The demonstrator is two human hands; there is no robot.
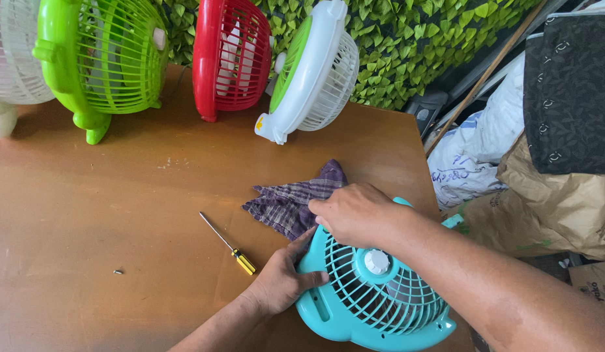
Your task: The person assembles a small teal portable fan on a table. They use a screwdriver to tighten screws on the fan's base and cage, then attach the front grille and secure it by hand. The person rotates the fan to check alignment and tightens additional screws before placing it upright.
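Hands meet on a small turquoise plastic table fan [374, 293] that lies face up on the brown wooden table [87, 215], in the lower right of the frame. The left hand [284, 277] comes up from the bottom edge and grips the fan's left rim, thumb hooked over the front grille and fingers spread along the casing. The right hand [358, 214], entering from the lower right, curls over the fan's top edge with its fingers closed down on the rim. A white round cap sits at the centre of the grille, between the two hands.

Just above the fan, touching the right hand's knuckles, lies a crumpled purple checked cloth [292, 202]. Left of the cloth, near the left hand but apart from it, rests a thin screwdriver with a yellow and black handle [228, 244]. Further left, well apart, a tiny dark screw [118, 271] lies on the tabletop.

Along the top of the frame stand more fans: a lime green plastic fan [97, 58] at upper left, a red plastic fan [230, 55] at top centre, and a white fan with a green back [312, 72] tilted beside it. Behind them runs a wall of green artificial leaves [413, 45].
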